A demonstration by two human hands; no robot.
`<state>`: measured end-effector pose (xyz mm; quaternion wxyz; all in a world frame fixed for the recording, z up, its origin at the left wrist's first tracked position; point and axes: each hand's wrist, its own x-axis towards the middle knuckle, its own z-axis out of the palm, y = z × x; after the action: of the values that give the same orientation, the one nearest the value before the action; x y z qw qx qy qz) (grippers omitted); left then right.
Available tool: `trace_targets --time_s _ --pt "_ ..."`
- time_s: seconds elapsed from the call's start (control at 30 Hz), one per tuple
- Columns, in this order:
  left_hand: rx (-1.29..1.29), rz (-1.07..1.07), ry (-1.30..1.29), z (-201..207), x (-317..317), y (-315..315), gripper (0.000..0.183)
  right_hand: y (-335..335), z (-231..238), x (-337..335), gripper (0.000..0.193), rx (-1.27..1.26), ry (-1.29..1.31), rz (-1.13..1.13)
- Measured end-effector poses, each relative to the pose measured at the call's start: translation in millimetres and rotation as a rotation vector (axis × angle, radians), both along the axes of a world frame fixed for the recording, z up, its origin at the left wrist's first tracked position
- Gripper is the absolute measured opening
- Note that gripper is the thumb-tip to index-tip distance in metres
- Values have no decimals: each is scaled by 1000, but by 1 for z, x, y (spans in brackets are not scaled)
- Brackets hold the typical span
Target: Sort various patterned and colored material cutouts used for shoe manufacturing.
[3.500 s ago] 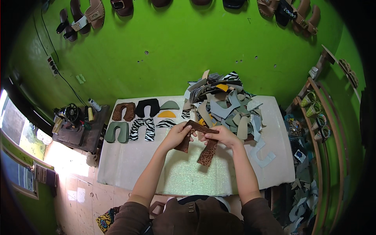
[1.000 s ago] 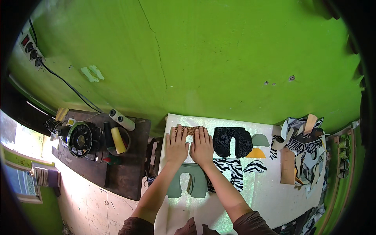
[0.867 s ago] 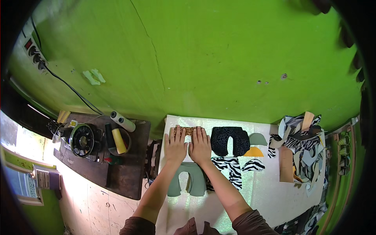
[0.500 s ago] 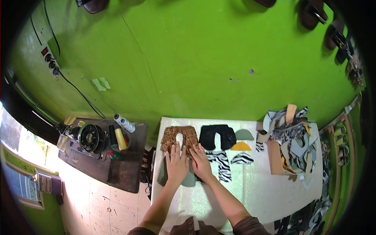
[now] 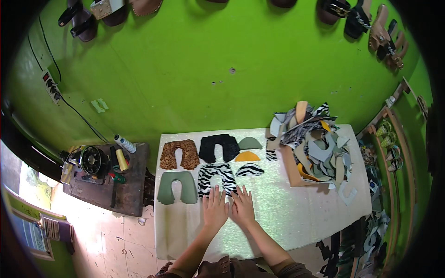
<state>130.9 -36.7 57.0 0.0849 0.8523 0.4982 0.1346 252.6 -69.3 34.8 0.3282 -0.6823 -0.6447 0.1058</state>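
Note:
My left hand (image 5: 216, 212) and my right hand (image 5: 243, 206) lie flat, fingers stretched out, at the lower edge of a zebra-striped U-shaped piece (image 5: 218, 177). Their fingertips touch or nearly touch its two legs. Left of it lies a green U-shaped piece (image 5: 186, 187). Behind these two are a brown leopard-spotted U-shaped piece (image 5: 189, 150) and a black one (image 5: 229, 147). To their right, three half-round pieces sit in a column: green (image 5: 250, 143), yellow-orange (image 5: 247, 156) and zebra-striped (image 5: 250, 170).
The pieces rest on a pale table (image 5: 296, 222). At its right, a cardboard box (image 5: 292, 173) overflows with material scraps (image 5: 320, 143). A sewing machine (image 5: 91, 160) and thread cones (image 5: 124, 143) stand on a dark table at left. Sandals (image 5: 340, 11) hang on the green wall.
Both hands have moved off the leopard and green pieces to the zebra U-shaped piece on the right. The green piece is now uncovered. The view has shifted to the right.

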Motion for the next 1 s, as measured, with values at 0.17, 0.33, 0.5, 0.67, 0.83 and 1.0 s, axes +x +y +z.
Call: trace_targets --time_s 0.17,0.33,0.5,0.67,0.83,1.0 --pt "-48 15 -42 -2 61 -29 45 -25 11 59 39 11 -27 15" --pt "-34 29 -63 5 133 -58 44 -49 19 126 42 58 14 72" --pt "18 -8 -75 9 188 -86 44 -84 22 181 37 95 67 83" --pt "31 -17 -74 20 218 -106 44 -106 40 217 38 111 171 119" --pt "99 -61 -52 30 233 -98 44 -104 67 253 37 152 409 11" --pt "141 -94 -74 48 263 -74 44 -93 68 282 33 102 573 -122"
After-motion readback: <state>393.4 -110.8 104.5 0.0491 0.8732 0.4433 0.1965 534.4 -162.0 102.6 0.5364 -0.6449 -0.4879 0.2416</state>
